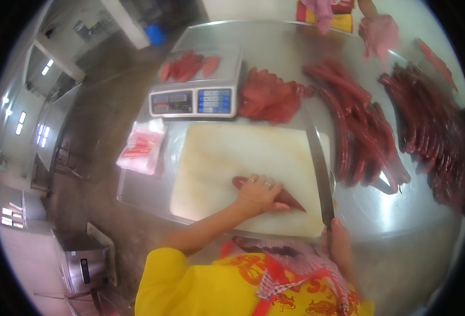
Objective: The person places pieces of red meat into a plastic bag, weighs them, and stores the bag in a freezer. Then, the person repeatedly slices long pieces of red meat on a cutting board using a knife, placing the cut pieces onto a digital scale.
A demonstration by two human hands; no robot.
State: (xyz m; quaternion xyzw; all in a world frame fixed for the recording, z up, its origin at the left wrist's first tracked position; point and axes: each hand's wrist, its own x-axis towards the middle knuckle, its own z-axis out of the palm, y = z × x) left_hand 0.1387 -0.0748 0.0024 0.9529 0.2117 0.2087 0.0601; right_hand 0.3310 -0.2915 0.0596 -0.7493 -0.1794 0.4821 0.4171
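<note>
My left hand [260, 195] presses down on a dark red sausage [294, 201] lying on the white cutting board [203, 174]. The sausage's cut end pokes out on the left side of the fingers, its tapered tip on the right. At the board's right edge my right hand [338, 237] grips the handle of a long knife [321, 174]. The blade points away from me along that edge, apart from the sausage. Just beyond the board lies a heap of red sausage slices [269, 97].
A digital scale [190, 102] with sausage slices [186, 66] on it stands at the far left. Beside the board rests a stack of plastic bags [143, 145]. Long sausages [356, 126] and a darker pile [427, 131] cover the right side. Across the steel table [274, 37] another person's hands hold pinkish cloths [378, 34].
</note>
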